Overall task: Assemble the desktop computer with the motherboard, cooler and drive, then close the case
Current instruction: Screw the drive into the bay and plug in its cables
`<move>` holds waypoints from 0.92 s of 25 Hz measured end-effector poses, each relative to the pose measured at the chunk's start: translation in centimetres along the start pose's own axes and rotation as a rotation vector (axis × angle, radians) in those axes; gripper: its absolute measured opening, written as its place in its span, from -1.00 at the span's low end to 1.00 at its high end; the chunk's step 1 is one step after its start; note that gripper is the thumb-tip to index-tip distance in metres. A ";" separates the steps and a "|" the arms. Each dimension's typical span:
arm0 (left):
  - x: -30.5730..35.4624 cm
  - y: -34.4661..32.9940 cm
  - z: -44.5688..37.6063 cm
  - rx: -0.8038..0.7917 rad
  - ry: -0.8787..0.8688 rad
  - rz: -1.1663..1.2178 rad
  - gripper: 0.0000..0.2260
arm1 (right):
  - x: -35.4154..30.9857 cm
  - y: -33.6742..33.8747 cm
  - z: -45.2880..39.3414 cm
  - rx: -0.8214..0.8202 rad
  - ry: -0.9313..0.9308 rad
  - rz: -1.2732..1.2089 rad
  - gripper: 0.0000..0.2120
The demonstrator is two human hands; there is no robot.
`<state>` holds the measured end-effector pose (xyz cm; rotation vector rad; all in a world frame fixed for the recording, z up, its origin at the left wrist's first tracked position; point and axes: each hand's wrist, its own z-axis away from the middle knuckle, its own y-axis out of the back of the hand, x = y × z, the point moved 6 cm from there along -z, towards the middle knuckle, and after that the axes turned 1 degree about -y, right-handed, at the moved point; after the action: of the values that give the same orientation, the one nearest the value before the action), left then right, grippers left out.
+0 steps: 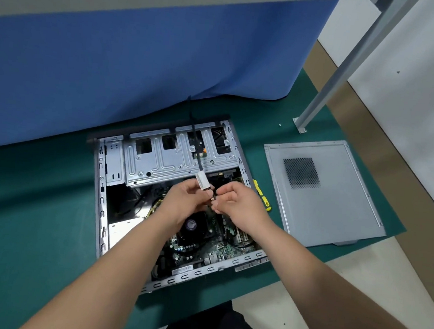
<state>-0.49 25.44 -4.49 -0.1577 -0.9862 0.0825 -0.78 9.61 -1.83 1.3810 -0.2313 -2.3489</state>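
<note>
Over the open computer case (99, 180), both hands meet in mid-air, right above the motherboard (198, 249). The left hand (184, 200) has its fingers curled round a black cable (195, 146) just below a white label tag (202, 181), and that cable runs up and away across the silver drive cage (169, 157) towards the back edge of the case. The right hand (236, 200) comes in close, fingertips pinched on a small connector end (212, 199); it is tiny and partly hidden between the fingers, so it may be the plug of that same cable, hard to say. The two hands are almost touching at the fingertips.

Beneath the left wrist sits the cooler (192, 226), its round dark fan with a sticker at the hub, already on the board. Yellow and black wires (154, 206) bunch up to the left of it. The case lies on its side on the green mat (35, 214), open face up.

Off to the right, well apart from the case, the grey side panel (338, 209) lies flat on the mat, its mesh vent facing up. Between case and panel rests a yellow-handled screwdriver (261, 195), just beside the case wall. A blue cloth (140, 65) hangs behind it all.
</note>
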 end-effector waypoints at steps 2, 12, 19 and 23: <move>-0.1 0.1 -0.7 -0.002 -0.050 -0.060 -0.91 | -0.6 1.4 -0.2 0.065 0.078 0.188 -0.90; -5.0 0.6 -2.3 -0.041 -0.116 -0.011 -0.83 | -6.8 1.8 -13.4 0.067 0.499 1.117 -0.46; -2.1 1.1 -2.3 0.207 -0.380 -0.748 -0.77 | -6.9 1.3 -14.4 0.163 0.658 1.122 -0.38; -1.5 0.1 -3.4 0.203 -0.493 -0.991 -0.82 | -6.9 1.0 -14.7 0.144 0.683 1.126 -0.35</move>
<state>1.54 24.99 -7.64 0.5706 -1.4419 -0.7146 15.18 12.46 -3.28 1.4576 -0.7348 -0.9197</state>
